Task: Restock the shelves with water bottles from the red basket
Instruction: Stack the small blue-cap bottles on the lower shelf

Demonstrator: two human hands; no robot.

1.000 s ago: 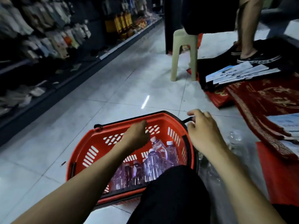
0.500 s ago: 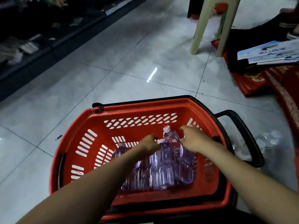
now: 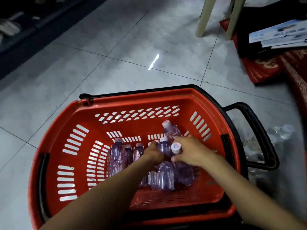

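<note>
step in hand: grabbing water bottles (image 3: 116, 156) out of the red basket (image 3: 132, 103), by the look of it. None have reached a shelf in this view.

where the bottles are: all inside the red basket, bunched on its floor toward the right wall. Most stand upright, and one tilted bottle (image 3: 171, 131) leans toward the far wall.

right hand (image 3: 191, 151): down in the basket, thumb and fingers wrapped round the neck of the logo-capped bottle (image 3: 176, 147), with the cap poking out above the thumb. Looks like a proper grasp.

left hand (image 3: 152, 153): in the middle of the bunch, knuckles up and fingers curled down among the necks. I honestly can't tell if it has one or is just touching, since the fingertips are hidden.

how I'd do it: get each hand low on the neck or shoulder, not just on the cap, then lift straight up so the neighbours don't topple. They're packed touching, so a sideways pull probably drags one over.

watch out: the black handle (image 3: 259, 135) sticks out from the basket's right side, so I'd bring the bottles up before swinging across.

shelf (image 3: 16, 30): the dark unit is well off the basket's far-left corner, so it's a turn and a reach.

beside the basket: something clear and crinkly (image 3: 280, 135) sits just past the handle, too blurry to call.
</note>
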